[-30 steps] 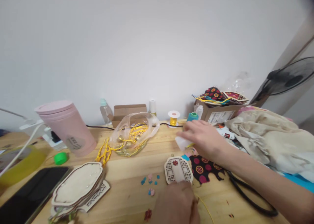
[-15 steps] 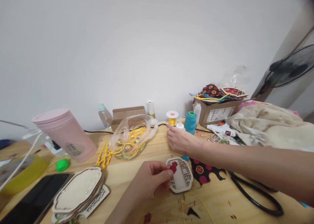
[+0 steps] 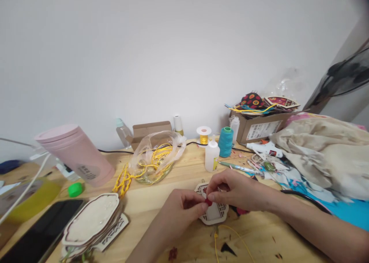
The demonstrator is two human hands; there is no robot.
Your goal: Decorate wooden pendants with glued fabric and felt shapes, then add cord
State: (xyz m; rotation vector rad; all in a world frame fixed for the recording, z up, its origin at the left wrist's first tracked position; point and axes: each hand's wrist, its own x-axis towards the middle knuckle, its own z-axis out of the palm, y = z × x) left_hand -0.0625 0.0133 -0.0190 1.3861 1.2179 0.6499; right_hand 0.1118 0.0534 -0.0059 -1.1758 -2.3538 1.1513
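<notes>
Between finger and thumb, my left hand [image 3: 186,207] pinches a small red piece [image 3: 208,202]. The fingertips of my right hand [image 3: 230,190] are pinched together at the same red piece, over a pale wooden frame [image 3: 215,213] with lattice edges. The frame lies on the table, partly hidden by both hands. From its lower edge a thin yellow cord [image 3: 235,232] runs forward. Behind my right hand a white glue bottle [image 3: 212,157] stands upright, beside a teal thread spool [image 3: 226,142].
At left are a pink tumbler [image 3: 77,155], a black phone [image 3: 43,228], a green cap [image 3: 75,189] and stacked wooden plates [image 3: 90,218]. A plastic bag [image 3: 157,155] holds yellow cords. On the right are a cardboard box [image 3: 259,128], beige cloth [image 3: 325,147] and scraps.
My right hand has come from beside the glue bottle down to the red piece, meeting my left hand. The glue bottle and a pen behind it now show. The view has shifted slightly.
</notes>
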